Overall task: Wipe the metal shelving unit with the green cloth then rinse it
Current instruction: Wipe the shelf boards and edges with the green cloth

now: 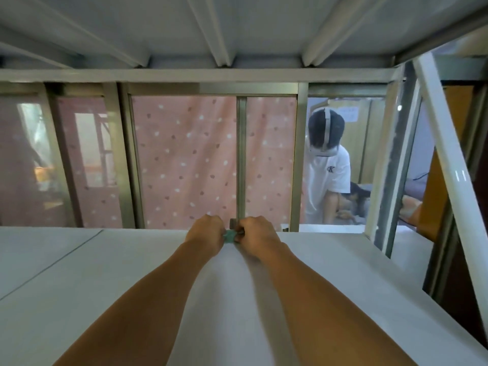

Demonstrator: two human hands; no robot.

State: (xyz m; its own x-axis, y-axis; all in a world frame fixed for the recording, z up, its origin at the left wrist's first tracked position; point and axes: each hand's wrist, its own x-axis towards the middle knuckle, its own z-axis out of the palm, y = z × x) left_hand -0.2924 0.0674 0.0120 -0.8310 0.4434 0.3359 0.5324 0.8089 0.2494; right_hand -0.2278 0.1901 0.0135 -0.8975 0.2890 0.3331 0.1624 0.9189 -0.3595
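The left hand point(206, 232) and right hand point(254, 233) are closed side by side on the small, bunched green cloth point(229, 236), which shows only as a sliver between the fists, touching both. The cloth rests at the far edge of the pale grey flat metal shelf point(92, 273), whose long axis runs left to right, so unwiped surface lies equally to either side and toward the near edge. A pink dotted curtain point(184, 159) hangs behind the shelf.

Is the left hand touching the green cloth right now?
Touching. The head view shows the left hand and right hand closed around the green cloth, a small patch showing between them at the shelf's far edge.
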